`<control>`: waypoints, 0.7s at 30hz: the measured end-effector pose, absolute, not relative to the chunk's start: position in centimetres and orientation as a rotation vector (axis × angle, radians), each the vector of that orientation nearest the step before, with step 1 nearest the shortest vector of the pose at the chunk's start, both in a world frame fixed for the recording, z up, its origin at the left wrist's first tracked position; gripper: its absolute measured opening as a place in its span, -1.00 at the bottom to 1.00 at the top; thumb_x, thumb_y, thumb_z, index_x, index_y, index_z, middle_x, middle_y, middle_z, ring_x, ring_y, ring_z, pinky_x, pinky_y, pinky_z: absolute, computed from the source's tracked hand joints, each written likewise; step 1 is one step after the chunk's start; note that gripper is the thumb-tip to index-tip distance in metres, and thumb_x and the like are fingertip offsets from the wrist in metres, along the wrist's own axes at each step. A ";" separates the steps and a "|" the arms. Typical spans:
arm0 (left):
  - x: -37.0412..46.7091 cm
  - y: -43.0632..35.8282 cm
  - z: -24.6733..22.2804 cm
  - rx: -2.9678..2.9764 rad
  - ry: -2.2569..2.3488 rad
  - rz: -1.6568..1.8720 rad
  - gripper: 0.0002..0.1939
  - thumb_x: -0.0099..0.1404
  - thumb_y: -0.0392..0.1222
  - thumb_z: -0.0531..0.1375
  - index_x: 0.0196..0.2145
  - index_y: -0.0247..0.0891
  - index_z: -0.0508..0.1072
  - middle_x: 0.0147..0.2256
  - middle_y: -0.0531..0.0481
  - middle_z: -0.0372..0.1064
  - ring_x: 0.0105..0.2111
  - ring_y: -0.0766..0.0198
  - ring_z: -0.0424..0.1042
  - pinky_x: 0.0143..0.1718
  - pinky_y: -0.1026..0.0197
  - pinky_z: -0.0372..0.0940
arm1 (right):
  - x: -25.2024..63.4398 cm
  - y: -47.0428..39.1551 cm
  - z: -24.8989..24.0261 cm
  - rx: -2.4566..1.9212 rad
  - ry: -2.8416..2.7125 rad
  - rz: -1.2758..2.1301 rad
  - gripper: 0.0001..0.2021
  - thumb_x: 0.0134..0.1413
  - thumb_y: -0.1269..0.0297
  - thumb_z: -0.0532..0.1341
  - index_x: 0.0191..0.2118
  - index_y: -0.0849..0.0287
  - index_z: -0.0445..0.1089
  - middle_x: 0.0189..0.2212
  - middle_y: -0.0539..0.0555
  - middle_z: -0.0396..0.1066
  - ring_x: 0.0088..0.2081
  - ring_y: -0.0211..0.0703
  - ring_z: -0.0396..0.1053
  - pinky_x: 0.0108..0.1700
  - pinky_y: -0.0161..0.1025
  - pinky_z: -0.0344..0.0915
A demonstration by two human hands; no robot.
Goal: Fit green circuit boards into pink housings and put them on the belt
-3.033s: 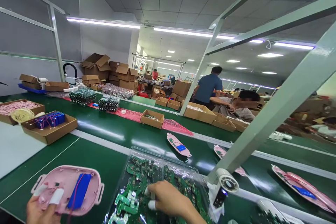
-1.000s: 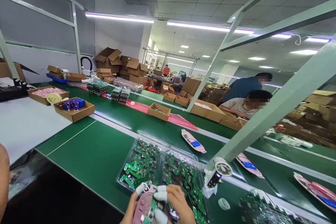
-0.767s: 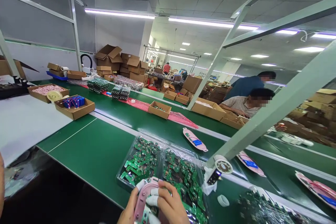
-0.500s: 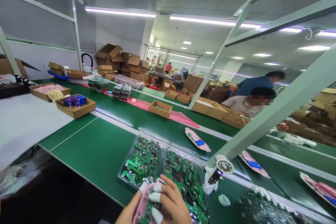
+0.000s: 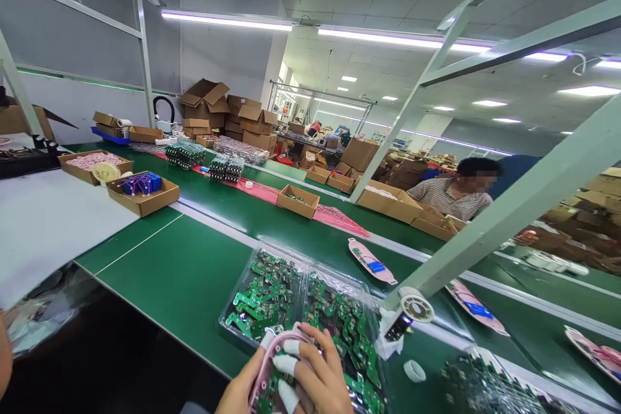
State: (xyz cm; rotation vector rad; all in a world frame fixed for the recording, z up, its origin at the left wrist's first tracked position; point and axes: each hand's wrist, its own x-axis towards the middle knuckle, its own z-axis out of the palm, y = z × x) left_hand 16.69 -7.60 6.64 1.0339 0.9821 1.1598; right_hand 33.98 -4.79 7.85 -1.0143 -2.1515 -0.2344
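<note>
Both hands, left hand and right hand, clench their fingers around a pink shell, tilted upright to seat a circuit board over the tray.

walls grey | ceiling tube lights | green benches

At the bottom centre of the frame both hands meet around a shell, just before a tray of circuit boards on the bench. Another shell lies behind the tray, right of centre. A box sits at left.
</note>
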 end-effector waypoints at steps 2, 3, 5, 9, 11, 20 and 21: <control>16.5 -7.5 6.0 1.024 0.982 1.167 -0.31 -0.05 -0.26 0.39 0.10 -0.23 0.43 0.11 -0.13 0.42 0.14 -0.11 0.32 0.21 0.01 0.12 | 34.2 -4.4 8.0 -0.949 -2.200 -0.303 -0.76 0.02 0.39 0.17 -0.18 -0.01 0.44 -0.26 0.03 0.52 0.05 0.16 0.37 0.11 0.25 0.19; 16.4 -7.5 5.8 1.018 0.983 1.164 -0.30 -0.05 -0.27 0.38 0.11 -0.22 0.42 0.11 -0.12 0.42 0.14 -0.10 0.32 0.20 0.03 0.14 | 34.2 -4.2 8.1 -0.909 -2.224 -0.335 -0.75 0.01 0.38 0.19 -0.16 -0.01 0.44 -0.26 0.02 0.52 0.03 0.14 0.39 0.10 0.20 0.22; 16.3 -7.6 5.4 1.007 0.980 1.161 -0.31 -0.03 -0.29 0.35 0.12 -0.20 0.41 0.11 -0.10 0.42 0.14 -0.06 0.33 0.19 0.06 0.15 | 33.8 -4.1 8.1 -0.897 -2.200 -0.345 -0.71 -0.02 0.38 0.19 -0.13 -0.01 0.43 -0.26 0.00 0.53 0.02 0.12 0.40 0.12 0.18 0.23; 16.1 -7.5 4.5 0.959 0.922 1.227 -0.28 -0.05 -0.36 0.30 0.13 -0.26 0.39 0.15 -0.11 0.37 0.18 -0.01 0.28 0.23 0.10 0.09 | 32.5 -4.6 7.6 -1.050 -2.017 -0.184 -0.64 0.01 0.41 0.10 -0.05 0.03 0.36 -0.15 0.08 0.51 0.12 0.17 0.32 0.22 0.31 0.04; 16.2 -7.4 3.8 0.848 0.863 1.278 -0.26 -0.05 -0.34 0.32 0.15 -0.26 0.36 0.19 -0.13 0.31 0.21 0.01 0.25 0.25 0.10 0.06 | 32.2 -4.8 7.5 -1.104 -1.974 -0.140 -0.62 0.03 0.40 0.04 0.00 0.09 0.33 0.04 0.20 0.41 0.22 0.23 0.20 0.18 0.31 0.12; 17.4 -7.4 2.7 0.684 0.737 1.336 -0.14 -0.14 0.05 0.47 0.11 -0.22 0.34 0.21 -0.23 0.28 0.25 -0.10 0.17 0.29 0.02 -0.03 | 33.3 -4.5 8.7 -1.032 -1.934 -0.235 -0.59 0.13 0.51 0.05 0.04 0.00 0.32 -0.18 0.07 0.54 0.09 0.08 0.38 0.25 0.32 -0.01; 17.5 -7.4 2.9 0.689 0.750 1.339 -0.15 -0.14 0.04 0.46 0.10 -0.22 0.35 0.20 -0.23 0.29 0.24 -0.10 0.17 0.29 0.02 -0.03 | 33.3 -4.6 8.7 -1.042 -1.927 -0.254 -0.59 0.12 0.51 0.05 0.04 0.00 0.32 -0.13 0.09 0.53 0.08 0.09 0.38 0.25 0.33 -0.01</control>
